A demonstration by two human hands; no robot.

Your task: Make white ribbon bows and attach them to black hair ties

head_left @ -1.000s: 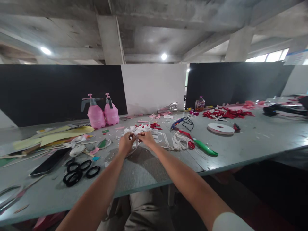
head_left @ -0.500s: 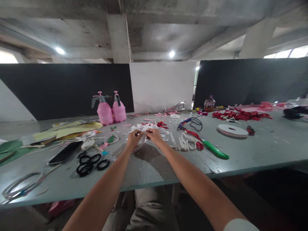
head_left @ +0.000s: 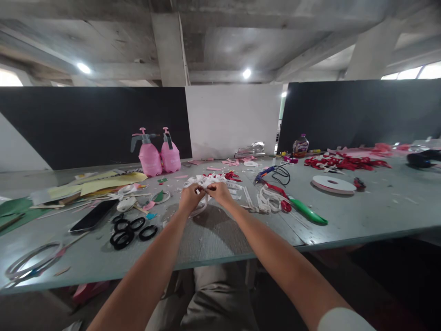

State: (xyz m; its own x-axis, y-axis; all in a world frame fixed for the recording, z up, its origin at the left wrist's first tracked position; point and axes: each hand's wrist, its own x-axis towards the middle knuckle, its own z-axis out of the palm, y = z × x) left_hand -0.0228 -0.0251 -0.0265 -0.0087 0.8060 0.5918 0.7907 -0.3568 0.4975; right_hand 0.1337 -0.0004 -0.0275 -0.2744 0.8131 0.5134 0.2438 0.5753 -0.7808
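Over the middle of the table, my left hand (head_left: 191, 198) and my right hand (head_left: 219, 192) meet with thumbs and fingertips pinched together. Between them they grip a white ribbon (head_left: 204, 207), part of which curves down below the fingers toward the tabletop. The fingers hide just where it is held. Right behind my hands lies a heap of white ribbon pieces (head_left: 198, 180), with red ribbon pieces (head_left: 232, 176) at its far side. Printed white ribbon strips (head_left: 245, 195) lie to the right of my right hand.
A glue gun (head_left: 264, 174) with a black cord, a ribbon spool (head_left: 333, 184) and a green-handled tool (head_left: 308, 211) lie to the right. Leftward are black rings (head_left: 148, 232), a phone (head_left: 93, 216) and two pink spray bottles (head_left: 150, 158). Red ribbons (head_left: 344, 162) are heaped at far right.
My hands stay together at nearly the same spot, still pinching the white ribbon. More of its curved length shows below the fingers. The view has shifted slightly.
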